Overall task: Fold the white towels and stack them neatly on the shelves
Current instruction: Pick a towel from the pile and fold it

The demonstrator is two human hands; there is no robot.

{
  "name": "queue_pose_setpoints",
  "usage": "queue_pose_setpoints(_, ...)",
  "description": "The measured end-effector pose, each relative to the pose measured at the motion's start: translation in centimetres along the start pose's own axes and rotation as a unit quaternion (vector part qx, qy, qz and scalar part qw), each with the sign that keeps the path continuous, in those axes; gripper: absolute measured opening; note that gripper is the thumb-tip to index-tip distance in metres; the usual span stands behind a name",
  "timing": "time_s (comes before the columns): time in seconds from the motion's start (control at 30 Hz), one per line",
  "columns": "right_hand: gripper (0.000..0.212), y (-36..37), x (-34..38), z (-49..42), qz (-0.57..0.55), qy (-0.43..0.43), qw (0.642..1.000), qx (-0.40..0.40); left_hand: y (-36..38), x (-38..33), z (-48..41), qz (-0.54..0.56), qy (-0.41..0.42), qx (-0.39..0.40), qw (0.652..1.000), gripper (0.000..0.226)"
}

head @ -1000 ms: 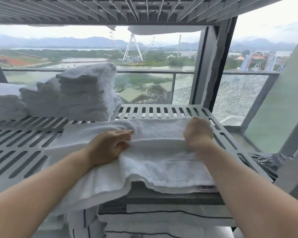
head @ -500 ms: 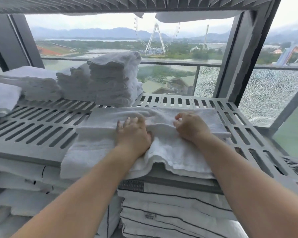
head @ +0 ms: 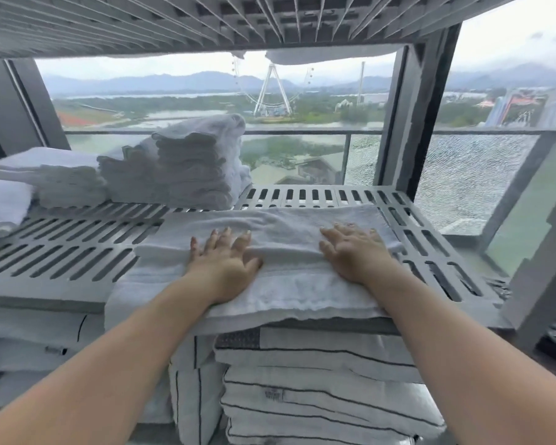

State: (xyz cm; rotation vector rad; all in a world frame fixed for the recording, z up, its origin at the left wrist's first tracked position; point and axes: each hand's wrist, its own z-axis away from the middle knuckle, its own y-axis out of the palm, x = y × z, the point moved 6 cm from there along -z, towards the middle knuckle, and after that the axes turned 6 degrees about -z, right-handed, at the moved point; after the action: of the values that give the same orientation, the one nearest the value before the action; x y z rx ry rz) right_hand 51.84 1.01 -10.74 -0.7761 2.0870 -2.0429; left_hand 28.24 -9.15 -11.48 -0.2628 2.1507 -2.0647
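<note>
We note a white towel (head: 297, 285) lying on the right half of the slatted shelf (head: 61, 252), its near edge hanging over the shelf's front lip. A folded layer covers its far half. Our left hand (head: 225, 261) lies palm down on the towel's middle, fingers straight and spread. Our right hand (head: 353, 252) lies flat beside it, nearer the towel's right end, fingers also spread. Neither pinches cloth. At the back left of the same shelf we see a stack (head: 190, 168) of folded white towels. Striped linens (head: 318, 380) are piled on the level below.
</note>
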Motion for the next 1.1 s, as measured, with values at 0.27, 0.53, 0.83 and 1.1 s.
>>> queue_pose_setpoints(0.27, 0.039, -0.1, 5.7, 3.8, -0.052, 0.02, 0.995, -0.082, -1.0, 0.0, 3.3, 0.034, 0.01, -0.049, 0.998, 0.071)
queue_pose_setpoints(0.53, 0.057, 0.5, 3.2, 6.7, -0.013, 0.092, 0.995, -0.026, -0.3, 5.2, 5.8, -0.018, -0.13, 0.035, 0.991, 0.072)
queue_pose_setpoints(0.83, 0.06, 0.1, 2.2, 8.1, -0.017, 0.148, 0.989, -0.022, -2.9, 1.4, 5.7, -0.026, -0.002, -0.018, 1.0, 0.061)
queue_pose_setpoints(1.1, 0.052, -2.9, 0.5, 7.0, 0.08, 0.081, 0.982, -0.15, -4.2, -8.5, 2.5, -0.002, 0.15, -0.062, 0.987, 0.047)
